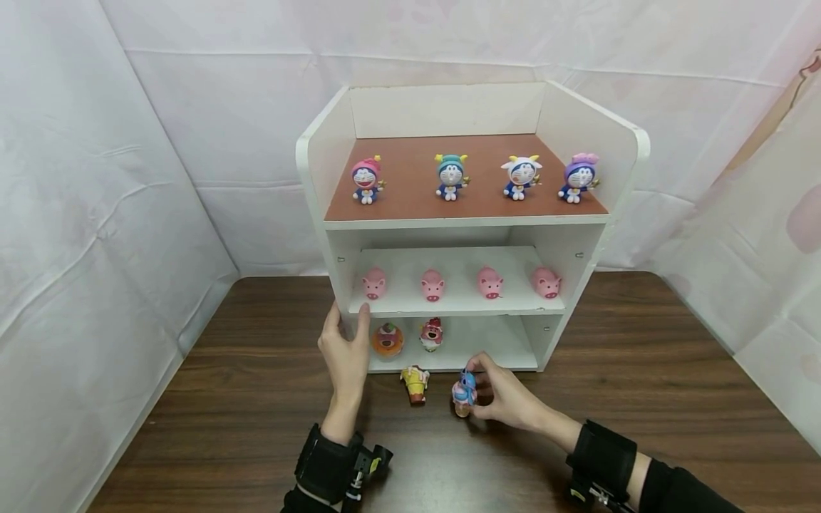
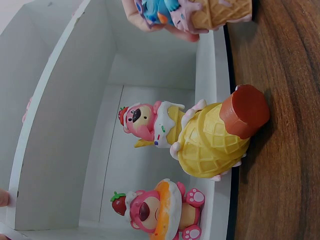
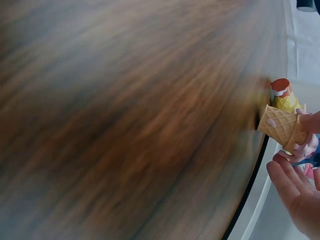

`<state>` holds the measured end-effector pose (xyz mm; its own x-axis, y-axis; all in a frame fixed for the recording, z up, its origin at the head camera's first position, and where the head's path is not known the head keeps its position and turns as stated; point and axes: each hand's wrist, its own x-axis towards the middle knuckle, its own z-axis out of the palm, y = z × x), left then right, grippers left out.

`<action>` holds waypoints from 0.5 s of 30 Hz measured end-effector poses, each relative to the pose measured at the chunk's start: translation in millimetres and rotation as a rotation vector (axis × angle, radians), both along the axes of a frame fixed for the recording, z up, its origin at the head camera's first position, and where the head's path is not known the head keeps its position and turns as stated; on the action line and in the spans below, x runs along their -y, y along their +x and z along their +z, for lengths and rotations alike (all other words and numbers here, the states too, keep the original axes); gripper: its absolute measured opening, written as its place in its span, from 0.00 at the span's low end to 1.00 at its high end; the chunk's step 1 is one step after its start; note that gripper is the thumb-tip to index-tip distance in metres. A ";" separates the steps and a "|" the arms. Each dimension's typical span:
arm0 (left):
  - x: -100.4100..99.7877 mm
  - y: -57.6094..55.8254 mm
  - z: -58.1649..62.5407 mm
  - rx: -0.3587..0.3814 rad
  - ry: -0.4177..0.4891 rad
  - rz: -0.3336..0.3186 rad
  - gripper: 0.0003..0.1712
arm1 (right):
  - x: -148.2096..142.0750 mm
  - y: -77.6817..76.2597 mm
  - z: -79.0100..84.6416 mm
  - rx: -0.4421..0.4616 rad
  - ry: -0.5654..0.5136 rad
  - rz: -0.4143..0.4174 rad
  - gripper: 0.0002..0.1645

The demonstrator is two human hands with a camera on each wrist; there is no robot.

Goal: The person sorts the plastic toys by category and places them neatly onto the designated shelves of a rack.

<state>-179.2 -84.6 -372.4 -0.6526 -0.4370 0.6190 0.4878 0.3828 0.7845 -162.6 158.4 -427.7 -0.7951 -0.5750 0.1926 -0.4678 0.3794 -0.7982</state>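
Note:
My right hand (image 1: pixel 507 399) pinches a blue character figurine in an ice-cream cone (image 1: pixel 465 392) between thumb and fingers, just in front of the bottom shelf. Its waffle cone (image 3: pixel 283 129) shows up close in the right wrist view. At the cabinet's left side panel, my left hand (image 1: pixel 346 356) grips the edge, thumb on the inner side and fingers outside. Between the hands, a yellow cone figurine (image 1: pixel 415 385) lies on the table against the shelf's front edge, its brown base (image 2: pixel 245 111) toward me. On the bottom shelf stand a doughnut bear (image 1: pixel 388 340) and a strawberry-hatted ice-cream bear (image 1: pixel 431 335).
The white display cabinet (image 1: pixel 442 223) stands on a dark wooden table (image 1: pixel 256 399). Several pink pig figures (image 1: pixel 432 285) line its middle shelf. Several blue figures in coloured hats (image 1: pixel 451 177) stand on the brown top. White cloth (image 1: pixel 115 178) hangs around the table.

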 end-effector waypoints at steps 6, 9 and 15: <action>4.7 -9.2 -13.4 -0.006 0.005 -0.004 0.22 | -5.1 0.4 -8.6 -0.142 0.049 0.024 0.31; 4.5 -8.8 -13.6 0.001 0.001 -0.004 0.22 | -6.2 1.8 -12.0 -0.204 0.071 0.035 0.29; 4.4 -8.6 -14.0 0.006 -0.002 -0.002 0.22 | -6.9 2.2 -13.6 -0.215 0.088 0.029 0.28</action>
<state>-187.8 -89.0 -386.4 -0.6571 -0.4345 0.6160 0.4840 0.3833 0.7867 -160.4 165.3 -441.2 -0.7241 -0.6191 0.3039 -0.6352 0.4270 -0.6436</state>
